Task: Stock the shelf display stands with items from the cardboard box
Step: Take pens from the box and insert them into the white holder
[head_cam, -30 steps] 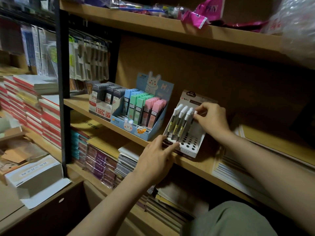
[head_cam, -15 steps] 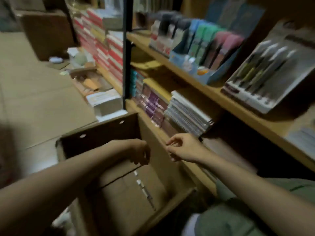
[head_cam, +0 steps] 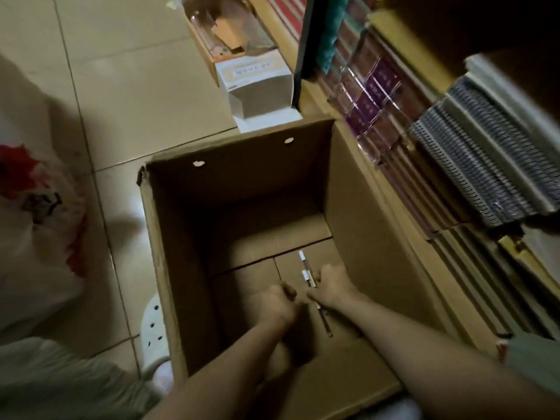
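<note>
Both hands reach the cardboard box (head_cam: 357,207) floor to collect remaining pens (head_cam: 309,278). Right hand (head_cam: 331,286) fingers curl over the pens; grip unconfirmed. Left hand (head_cam: 277,304), beside them, is curled, contents hidden.

Open cardboard box (head_cam: 348,207) on tiled floor (head_cam: 121,86), seen from above. Both forearms reach down inside box. Left hand (head_cam: 277,304) at box bottom, fingers curled; whether it holds anything unclear. Right hand (head_cam: 331,286) beside it, fingers curled over pens (head_cam: 306,272) lying on box bottom. Small white carton (head_cam: 260,86) beyond box's far wall. Stacked spiral notebooks (head_cam: 485,165) on shelf right of box. White plastic bag (head_cam: 33,207) left of box.
</note>
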The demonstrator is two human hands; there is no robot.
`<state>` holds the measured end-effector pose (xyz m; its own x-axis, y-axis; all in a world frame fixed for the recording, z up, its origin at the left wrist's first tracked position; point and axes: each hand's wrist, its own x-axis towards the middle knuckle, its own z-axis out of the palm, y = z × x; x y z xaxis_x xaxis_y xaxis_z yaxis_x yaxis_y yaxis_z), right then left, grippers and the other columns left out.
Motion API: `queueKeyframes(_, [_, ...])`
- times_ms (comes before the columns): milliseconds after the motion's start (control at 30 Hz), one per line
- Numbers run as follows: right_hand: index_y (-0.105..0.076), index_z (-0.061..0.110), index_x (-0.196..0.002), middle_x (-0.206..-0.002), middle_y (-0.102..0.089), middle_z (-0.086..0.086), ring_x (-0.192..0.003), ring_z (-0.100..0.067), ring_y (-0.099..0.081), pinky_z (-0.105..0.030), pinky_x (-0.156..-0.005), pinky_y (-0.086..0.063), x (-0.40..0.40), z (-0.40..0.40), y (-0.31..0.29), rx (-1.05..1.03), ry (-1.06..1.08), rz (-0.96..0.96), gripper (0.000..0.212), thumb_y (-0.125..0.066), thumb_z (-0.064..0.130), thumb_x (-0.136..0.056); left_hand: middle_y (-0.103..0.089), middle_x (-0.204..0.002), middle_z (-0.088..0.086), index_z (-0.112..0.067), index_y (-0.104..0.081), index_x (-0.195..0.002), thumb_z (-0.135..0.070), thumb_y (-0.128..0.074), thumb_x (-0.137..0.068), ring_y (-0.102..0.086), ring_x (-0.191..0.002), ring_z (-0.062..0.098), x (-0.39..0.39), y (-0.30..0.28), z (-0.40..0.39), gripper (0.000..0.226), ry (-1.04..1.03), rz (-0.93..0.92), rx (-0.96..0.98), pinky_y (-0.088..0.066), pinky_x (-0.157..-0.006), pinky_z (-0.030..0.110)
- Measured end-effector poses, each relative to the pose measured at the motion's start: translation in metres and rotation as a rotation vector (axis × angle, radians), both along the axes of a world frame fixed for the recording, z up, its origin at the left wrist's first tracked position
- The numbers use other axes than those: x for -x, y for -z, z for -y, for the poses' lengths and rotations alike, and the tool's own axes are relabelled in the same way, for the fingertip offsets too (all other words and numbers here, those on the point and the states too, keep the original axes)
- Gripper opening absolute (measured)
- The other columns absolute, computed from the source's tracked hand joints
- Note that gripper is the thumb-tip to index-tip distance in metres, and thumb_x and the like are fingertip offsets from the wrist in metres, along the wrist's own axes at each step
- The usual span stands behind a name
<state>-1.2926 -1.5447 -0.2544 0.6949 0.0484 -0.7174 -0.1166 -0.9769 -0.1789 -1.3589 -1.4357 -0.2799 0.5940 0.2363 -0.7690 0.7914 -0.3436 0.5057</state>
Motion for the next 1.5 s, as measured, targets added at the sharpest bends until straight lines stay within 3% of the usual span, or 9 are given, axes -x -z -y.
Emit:
queueKeyframes(267, [-0.057, 0.017, -0.08, -0.093, -0.067, -0.009, -0.086, -0.029, -0.069, -0.034, -0.07, -0.057, -0.004, -0.005, 0.024, -0.029, 0.056, 0.025, 0.022, -0.077, 0.027, -0.081, -0.069, -0.095, 0.003, -0.013, -0.069, -0.099, -0.008, -0.063, -0.09, -0.066, -0.089, 0.016, -0.004, 0.02, 0.002, 0.011, -0.355, 0.22, -0.069, -0.053, -0.082, 0.026])
queueKeyframes(400, [-0.056, 0.022, -0.069, -0.073, -0.064, 0.0, -0.067, -0.015, -0.065, -0.028, -0.055, -0.054, -0.01, -0.001, 0.018, -0.219, 0.232, -0.049, 0.025, -0.078, 0.016, -0.081, -0.073, -0.095, 0.005, -0.012, -0.069, -0.106, -0.018, -0.062, -0.094, -0.07, -0.086, 0.016, -0.015, 0.016, 0.004, 0.015, -0.481, 0.148, 0.289, -0.058, -0.072, 0.026])
queueKeyframes(600, [-0.07, 0.027, -0.081, -0.074, -0.072, 0.004, -0.073, -0.012, -0.071, -0.034, -0.073, -0.061, -0.022, 0.005, -0.041, -0.458, 0.296, 0.064, 0.02, -0.079, 0.011, -0.078, -0.074, -0.101, 0.006, -0.013, -0.067, -0.114, -0.029, -0.049, -0.1, -0.071, -0.082, 0.017, -0.039, -0.042, -0.01, 0.028, -0.314, 0.183, 0.798, -0.056, -0.068, 0.028])
queueKeyframes(700, [-0.064, 0.032, -0.072, -0.067, -0.067, 0.013, -0.062, 0.006, -0.064, -0.009, -0.054, -0.048, -0.023, 0.011, -0.092, -0.56, 0.274, 0.238, 0.023, -0.082, 0.02, -0.076, -0.073, -0.103, 0.005, -0.016, -0.06, -0.115, -0.032, -0.041, -0.103, -0.069, -0.089, 0.021, -0.06, -0.091, -0.023, 0.028, -0.293, 0.302, 0.668, -0.056, -0.077, 0.035])
queueKeyframes(800, [-0.062, 0.032, -0.076, -0.064, -0.06, 0.017, -0.06, 0.009, -0.062, -0.004, -0.047, -0.039, -0.021, 0.017, -0.156, -0.585, 0.2, 0.364, 0.019, -0.08, 0.026, -0.079, -0.058, -0.08, 0.007, -0.015, -0.057, -0.114, -0.035, -0.037, -0.104, -0.058, -0.067, 0.018, -0.077, -0.152, -0.037, 0.03, -0.129, 0.445, 0.508, -0.049, -0.059, 0.028])
queueKeyframes(933, [-0.068, 0.018, -0.115, -0.083, -0.065, 0.011, -0.081, -0.009, -0.068, -0.012, -0.066, -0.053, -0.017, 0.039, -0.255, -0.628, 0.114, 0.554, 0.037, -0.079, 0.023, -0.08, -0.047, -0.075, 0.006, -0.012, -0.059, -0.112, -0.028, -0.035, -0.106, -0.042, -0.059, 0.014, -0.098, -0.238, -0.036, 0.03, 0.138, 0.538, 0.406, -0.034, -0.051, 0.025])
queueKeyframes(1033, [-0.047, 0.029, -0.138, -0.094, -0.066, -0.007, -0.08, -0.025, -0.073, -0.045, -0.073, -0.061, -0.004, 0.064, -0.322, -0.839, 0.195, 0.609, 0.068, -0.076, 0.007, -0.081, -0.054, -0.077, 0.004, -0.017, -0.065, -0.106, -0.021, -0.04, -0.104, -0.048, -0.061, 0.012, -0.106, -0.298, -0.024, 0.025, 0.276, 0.62, 0.496, -0.04, -0.053, 0.022])
queueKeyframes(1267, [-0.034, 0.072, -0.126, -0.095, -0.071, -0.012, -0.093, -0.027, -0.073, -0.061, -0.077, -0.056, 0.032, 0.122, -0.388, -1.091, 0.346, 0.634, 0.087, -0.06, -0.002, -0.091, -0.054, -0.067, -0.006, -0.033, -0.066, -0.112, -0.048, -0.067, -0.081, -0.043, -0.052, 0.006, -0.108, -0.361, 0.025, 0.034, 0.49, 0.748, 0.832, -0.034, -0.044, 0.02])
queueKeyframes(1500, [-0.031, 0.066, -0.134, -0.108, -0.069, -0.017, -0.095, -0.027, -0.072, -0.052, -0.076, -0.059, 0.053, 0.146, -0.41, -1.133, 0.452, 0.667, 0.087, -0.053, -0.008, -0.093, -0.055, -0.071, -0.006, -0.021, -0.072, -0.107, -0.051, -0.063, -0.087, -0.048, -0.063, 0.006, -0.098, -0.391, 0.086, 0.038, 0.713, 0.773, 0.888, -0.035, -0.058, 0.021])
